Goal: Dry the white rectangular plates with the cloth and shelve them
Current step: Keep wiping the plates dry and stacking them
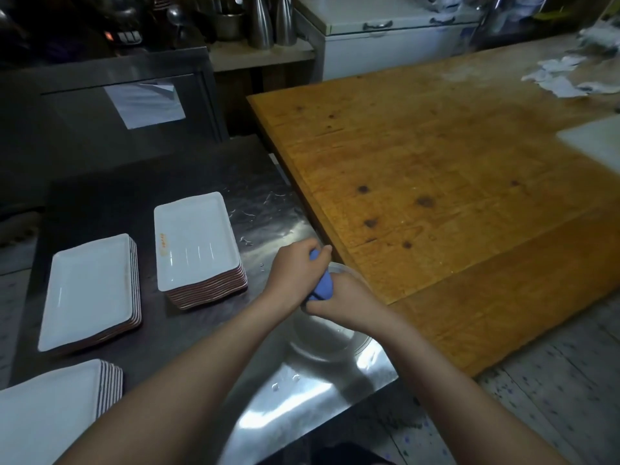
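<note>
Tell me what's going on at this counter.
A person stands at the stainless steel counter, gripping a bunched blue cloth with the left hand and the right hand, apparently wringing it over a clear round bowl. No plate is being held. Three stacks of white rectangular plates sit on the counter to the left: the far stack, the middle stack and the near stack. A wooden table adjoins the counter on the right.

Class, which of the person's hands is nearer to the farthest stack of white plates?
Left. The left hand sits just right of the plate stack; the right hand is farther right, over the bowl. Both hold the blue cloth.
</note>
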A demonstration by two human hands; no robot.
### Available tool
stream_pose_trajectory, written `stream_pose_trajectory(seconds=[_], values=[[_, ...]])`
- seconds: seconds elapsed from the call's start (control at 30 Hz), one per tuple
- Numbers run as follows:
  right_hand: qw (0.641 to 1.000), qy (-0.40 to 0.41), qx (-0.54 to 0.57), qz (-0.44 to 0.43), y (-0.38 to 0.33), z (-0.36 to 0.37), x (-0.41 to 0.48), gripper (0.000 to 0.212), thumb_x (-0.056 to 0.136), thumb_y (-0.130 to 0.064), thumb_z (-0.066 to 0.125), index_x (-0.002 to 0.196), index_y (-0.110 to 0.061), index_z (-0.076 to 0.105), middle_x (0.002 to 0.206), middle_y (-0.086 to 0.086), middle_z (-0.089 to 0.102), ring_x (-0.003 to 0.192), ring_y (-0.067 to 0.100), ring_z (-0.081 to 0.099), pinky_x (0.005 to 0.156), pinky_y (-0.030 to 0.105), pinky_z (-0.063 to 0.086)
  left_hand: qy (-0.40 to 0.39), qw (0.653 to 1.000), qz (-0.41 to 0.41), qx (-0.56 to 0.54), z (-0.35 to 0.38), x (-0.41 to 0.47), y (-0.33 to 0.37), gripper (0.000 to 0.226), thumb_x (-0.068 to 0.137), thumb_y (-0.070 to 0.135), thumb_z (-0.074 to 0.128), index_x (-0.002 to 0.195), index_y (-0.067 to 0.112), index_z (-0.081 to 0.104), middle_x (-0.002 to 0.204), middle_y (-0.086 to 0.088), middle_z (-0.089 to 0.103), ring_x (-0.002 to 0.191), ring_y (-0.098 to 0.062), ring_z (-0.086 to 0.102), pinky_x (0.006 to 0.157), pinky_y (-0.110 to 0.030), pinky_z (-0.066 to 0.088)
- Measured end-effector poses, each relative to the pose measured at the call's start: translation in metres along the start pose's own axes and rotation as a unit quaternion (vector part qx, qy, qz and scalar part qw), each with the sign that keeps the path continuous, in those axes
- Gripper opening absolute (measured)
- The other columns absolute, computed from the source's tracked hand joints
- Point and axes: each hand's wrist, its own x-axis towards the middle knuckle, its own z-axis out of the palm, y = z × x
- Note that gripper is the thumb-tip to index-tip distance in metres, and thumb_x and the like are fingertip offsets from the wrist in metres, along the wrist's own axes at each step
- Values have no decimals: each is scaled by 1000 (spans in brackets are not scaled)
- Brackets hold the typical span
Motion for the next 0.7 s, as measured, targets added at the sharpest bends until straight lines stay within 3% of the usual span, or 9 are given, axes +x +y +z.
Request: stream_pose_trajectory(seconds=[0.07,0.17,0.37,0.53,0.63,0.7], values=[[998,35,-44,-14,-2,0,2,29,78,-24,57,58,-24,36,58,3,52,61,20,53,51,31,31,9,1000,13,1,1,3,-1,50,90,30,55,49,18,29,45,2,33,47,-11,35,48,-27,21],[995,44,-91,-16,-4,-6,4,23,82,-29,51,63,-22,40,64,6,57,65,25,56,51,32,31,21,1000,10,-13,4,5,-1,52,90,30,55,48,19,28,43,3,30,45,-10,33,46,-17,28],[987,1,-160,-9,-7,-19,10,25,88,-32,42,66,-22,39,61,-1,46,69,26,52,51,30,28,23,999,36,5,9,14,2,54,91,30,54,47,18,24,41,2,26,42,-11,30,43,-14,28],[982,16,-189,3,-6,-22,10,30,89,-34,39,61,-23,37,62,0,46,67,23,48,48,28,23,13,999,42,29,10,18,3,53,93,35,50,46,20,30,41,4,34,43,-8,35,45,-13,29],[976,32,-215,3,-6,-20,10,25,89,-34,39,69,-19,45,68,1,50,67,23,49,48,27,25,14,997,58,45,8,17,5,55,94,36,50,45,21,30,41,5,34,44,-10,36,42,-18,25],[971,44,-233,11,-7,-19,11,22,89,-34,39,75,-19,46,72,2,52,67,23,48,49,27,26,2,994,69,80,6,16,8,54,95,38,47,47,21,30,47,4,40,51,-18,41,48,-29,23]])
